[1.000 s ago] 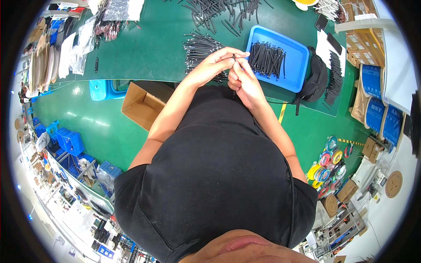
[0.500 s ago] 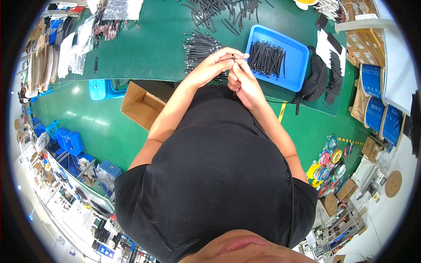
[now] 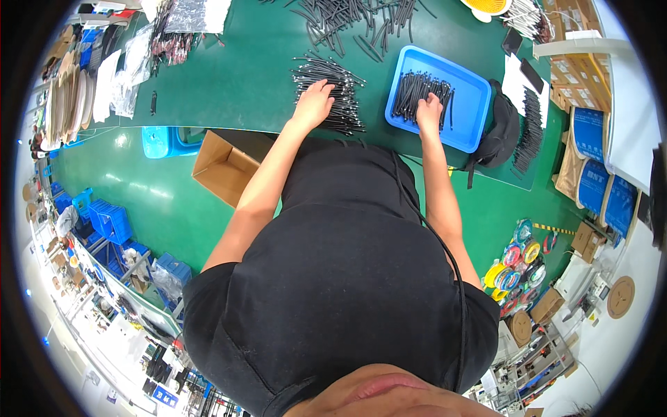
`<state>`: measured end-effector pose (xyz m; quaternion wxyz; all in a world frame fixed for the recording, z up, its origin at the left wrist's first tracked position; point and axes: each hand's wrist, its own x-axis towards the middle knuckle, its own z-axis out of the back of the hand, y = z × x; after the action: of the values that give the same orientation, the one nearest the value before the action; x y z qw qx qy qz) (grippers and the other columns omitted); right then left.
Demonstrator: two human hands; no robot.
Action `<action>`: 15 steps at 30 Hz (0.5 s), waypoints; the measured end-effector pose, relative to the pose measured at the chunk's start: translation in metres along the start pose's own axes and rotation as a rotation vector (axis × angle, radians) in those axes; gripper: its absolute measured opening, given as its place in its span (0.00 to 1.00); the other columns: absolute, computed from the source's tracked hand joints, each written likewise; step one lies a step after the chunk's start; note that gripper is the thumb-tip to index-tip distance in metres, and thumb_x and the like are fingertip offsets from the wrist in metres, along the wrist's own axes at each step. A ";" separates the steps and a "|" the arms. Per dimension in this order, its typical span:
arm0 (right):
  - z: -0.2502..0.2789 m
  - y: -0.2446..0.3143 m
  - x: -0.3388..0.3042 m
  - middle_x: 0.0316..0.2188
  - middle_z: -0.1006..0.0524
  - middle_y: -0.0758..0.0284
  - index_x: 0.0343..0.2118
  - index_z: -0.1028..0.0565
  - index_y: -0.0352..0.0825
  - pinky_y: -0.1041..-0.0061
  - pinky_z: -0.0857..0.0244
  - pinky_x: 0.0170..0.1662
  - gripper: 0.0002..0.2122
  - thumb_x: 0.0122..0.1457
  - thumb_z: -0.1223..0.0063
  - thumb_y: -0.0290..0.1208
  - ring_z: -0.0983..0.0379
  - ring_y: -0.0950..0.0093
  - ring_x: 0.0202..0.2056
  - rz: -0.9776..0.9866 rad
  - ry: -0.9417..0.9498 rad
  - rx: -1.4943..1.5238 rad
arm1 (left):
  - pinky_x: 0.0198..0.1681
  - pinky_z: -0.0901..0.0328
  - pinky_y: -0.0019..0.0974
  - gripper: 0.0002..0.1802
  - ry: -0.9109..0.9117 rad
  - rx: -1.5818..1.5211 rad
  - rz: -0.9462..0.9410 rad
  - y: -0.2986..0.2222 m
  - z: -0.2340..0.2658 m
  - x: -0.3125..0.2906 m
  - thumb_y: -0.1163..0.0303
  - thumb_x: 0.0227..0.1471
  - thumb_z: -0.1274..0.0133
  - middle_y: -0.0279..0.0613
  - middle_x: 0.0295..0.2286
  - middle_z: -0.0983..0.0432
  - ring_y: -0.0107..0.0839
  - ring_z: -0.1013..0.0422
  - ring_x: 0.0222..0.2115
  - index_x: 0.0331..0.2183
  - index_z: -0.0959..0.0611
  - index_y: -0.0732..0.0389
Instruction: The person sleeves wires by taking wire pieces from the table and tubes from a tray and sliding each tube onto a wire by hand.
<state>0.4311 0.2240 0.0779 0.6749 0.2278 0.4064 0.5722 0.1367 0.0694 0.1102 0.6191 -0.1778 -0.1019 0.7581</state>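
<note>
On the green table lies a pile of thin black tube-like pieces with shiny ends (image 3: pixel 344 90). My left hand (image 3: pixel 314 105) rests on the pile's left side, its fingers stretched out and slightly apart. Right of it stands a blue tray (image 3: pixel 467 104) holding a heap of similar black pieces (image 3: pixel 414 94). Over this heap my right hand (image 3: pixel 430 113) reaches down with its fingers curled together near the pieces. Whether a piece is between those fingertips is too small to make out.
More black tubes (image 3: pixel 347 21) are scattered at the table's far side. A black bag (image 3: pixel 497 128) sits against the tray's right, with a row of black pieces (image 3: pixel 529 128) beyond it. Bundled wires and plastic bags (image 3: pixel 177 38) lie far left. Below the table edge stands a cardboard box (image 3: pixel 226 167).
My hands were together between the pile and tray, fingering a small piece. They have parted: the left moved onto the pile, the right over the tray's heap. The tray has shifted slightly.
</note>
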 end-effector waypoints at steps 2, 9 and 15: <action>-0.003 0.012 0.003 0.60 0.38 0.41 0.59 0.34 0.22 0.58 0.45 0.66 0.25 0.61 0.53 0.31 0.38 0.47 0.61 0.091 -0.038 -0.127 | 0.57 0.35 0.49 0.23 -0.028 -0.057 0.007 0.004 -0.006 0.001 0.65 0.57 0.42 0.46 0.54 0.27 0.49 0.33 0.57 0.54 0.22 0.57; -0.083 0.066 0.044 0.54 0.30 0.46 0.53 0.28 0.25 0.58 0.36 0.59 0.18 0.59 0.49 0.22 0.31 0.48 0.54 0.653 0.054 -0.123 | 0.49 0.33 0.46 0.15 -0.071 -0.169 -0.092 0.009 -0.006 0.014 0.70 0.48 0.35 0.44 0.39 0.25 0.47 0.30 0.45 0.40 0.17 0.58; -0.141 0.092 0.074 0.53 0.29 0.51 0.55 0.29 0.31 0.57 0.33 0.56 0.20 0.60 0.45 0.24 0.30 0.52 0.53 0.642 0.161 -0.332 | 0.49 0.33 0.45 0.05 -0.061 -0.249 -0.054 0.010 -0.002 0.013 0.72 0.52 0.40 0.43 0.35 0.24 0.46 0.29 0.43 0.34 0.16 0.58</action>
<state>0.2643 0.2951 0.0480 0.4545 0.1852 0.2676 0.8292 0.1262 0.0794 0.1025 0.6089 -0.2273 -0.2185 0.7278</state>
